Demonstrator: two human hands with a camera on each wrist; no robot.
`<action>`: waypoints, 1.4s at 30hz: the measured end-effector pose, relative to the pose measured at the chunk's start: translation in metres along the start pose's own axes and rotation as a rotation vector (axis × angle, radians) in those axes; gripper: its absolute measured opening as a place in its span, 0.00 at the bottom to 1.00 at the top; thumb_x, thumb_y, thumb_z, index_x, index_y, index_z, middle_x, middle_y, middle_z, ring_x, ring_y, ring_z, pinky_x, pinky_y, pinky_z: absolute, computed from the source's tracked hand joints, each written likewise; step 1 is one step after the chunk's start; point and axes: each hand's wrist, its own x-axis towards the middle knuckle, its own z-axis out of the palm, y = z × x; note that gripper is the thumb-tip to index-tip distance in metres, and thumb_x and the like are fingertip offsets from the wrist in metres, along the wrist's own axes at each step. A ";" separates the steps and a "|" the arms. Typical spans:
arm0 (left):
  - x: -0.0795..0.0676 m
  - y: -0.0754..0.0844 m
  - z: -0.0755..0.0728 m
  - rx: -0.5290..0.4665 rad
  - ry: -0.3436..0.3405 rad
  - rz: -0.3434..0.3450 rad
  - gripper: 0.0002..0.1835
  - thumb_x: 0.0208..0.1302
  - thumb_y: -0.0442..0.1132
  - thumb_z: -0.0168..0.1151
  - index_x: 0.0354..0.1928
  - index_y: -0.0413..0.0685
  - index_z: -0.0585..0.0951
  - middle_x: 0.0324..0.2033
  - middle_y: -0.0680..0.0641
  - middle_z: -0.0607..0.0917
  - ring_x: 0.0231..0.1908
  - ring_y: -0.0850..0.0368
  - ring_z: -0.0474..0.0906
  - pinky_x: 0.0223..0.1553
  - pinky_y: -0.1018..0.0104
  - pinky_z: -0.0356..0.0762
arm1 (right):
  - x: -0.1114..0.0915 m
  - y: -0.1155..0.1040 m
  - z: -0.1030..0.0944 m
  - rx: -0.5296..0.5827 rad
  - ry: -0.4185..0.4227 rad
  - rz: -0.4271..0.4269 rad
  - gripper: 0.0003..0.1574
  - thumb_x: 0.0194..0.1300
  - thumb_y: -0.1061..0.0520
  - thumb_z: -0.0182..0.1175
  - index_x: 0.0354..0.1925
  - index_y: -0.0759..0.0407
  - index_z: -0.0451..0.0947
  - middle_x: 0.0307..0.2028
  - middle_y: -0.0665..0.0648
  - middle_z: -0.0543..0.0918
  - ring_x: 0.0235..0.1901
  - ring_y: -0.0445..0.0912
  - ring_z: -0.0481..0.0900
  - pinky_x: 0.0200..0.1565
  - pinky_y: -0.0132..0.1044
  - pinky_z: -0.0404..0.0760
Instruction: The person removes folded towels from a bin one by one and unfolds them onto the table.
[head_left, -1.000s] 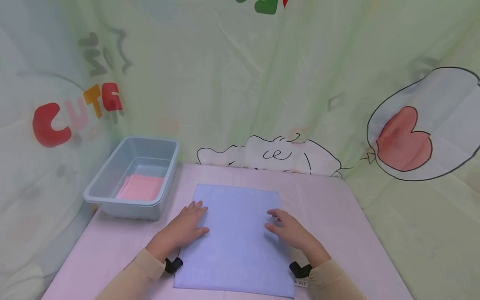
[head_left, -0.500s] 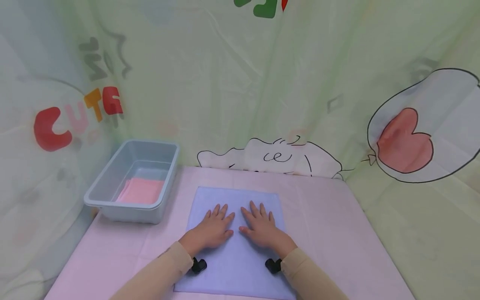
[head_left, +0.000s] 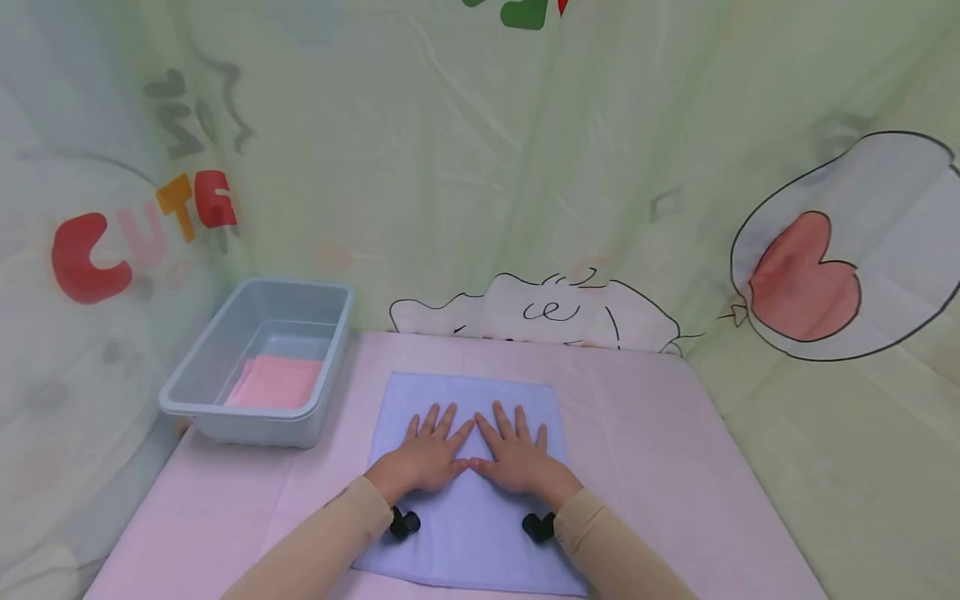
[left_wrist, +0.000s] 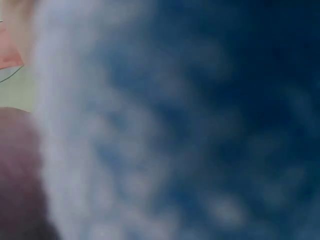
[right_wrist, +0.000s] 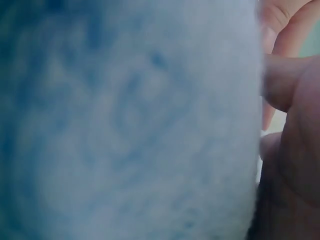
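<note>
A light blue towel (head_left: 480, 537) lies spread out flat on the pink table. My left hand (head_left: 426, 457) rests palm down on it, fingers straight and spread. Beside it my right hand (head_left: 519, 458) lies the same way, the two thumb tips meeting near the towel's middle. Neither hand grips anything. Both wrist views are mostly filled by the blurred towel (left_wrist: 165, 125) up close. At the right edge of the right wrist view, part of the right hand (right_wrist: 295, 125) shows beside the fabric.
A grey-blue plastic basin (head_left: 255, 429) stands at the back left of the table, with folded pink cloth (head_left: 279, 383) inside. A printed curtain (head_left: 465, 167) hangs behind and along both sides. Black wrist cameras (head_left: 405, 525) sit under both cuffs.
Both hands have moved inward from the towel's side edges to its middle and come down flat, thumbs drawing together. The basin and pink cloth have stayed put.
</note>
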 end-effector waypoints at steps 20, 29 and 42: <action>0.014 -0.021 -0.013 -0.032 0.001 -0.110 0.39 0.81 0.68 0.47 0.87 0.71 0.54 0.89 0.44 0.42 0.87 0.33 0.32 0.81 0.23 0.34 | 0.022 0.026 -0.009 -0.021 -0.016 0.091 0.62 0.75 0.20 0.49 0.89 0.48 0.43 0.88 0.63 0.32 0.85 0.72 0.25 0.78 0.79 0.31; 0.029 -0.038 -0.024 -0.048 0.002 -0.169 0.41 0.80 0.71 0.46 0.87 0.72 0.52 0.89 0.45 0.40 0.87 0.32 0.30 0.81 0.24 0.32 | 0.038 0.046 -0.014 0.013 0.014 0.107 0.67 0.70 0.15 0.49 0.88 0.49 0.44 0.88 0.67 0.36 0.84 0.77 0.29 0.78 0.80 0.34; 0.041 -0.066 -0.030 -0.121 -0.008 -0.199 0.43 0.79 0.71 0.46 0.88 0.67 0.50 0.89 0.43 0.36 0.87 0.34 0.25 0.83 0.28 0.27 | 0.062 0.083 -0.014 0.033 0.002 0.119 0.73 0.68 0.15 0.52 0.88 0.56 0.39 0.87 0.68 0.30 0.85 0.73 0.25 0.81 0.74 0.34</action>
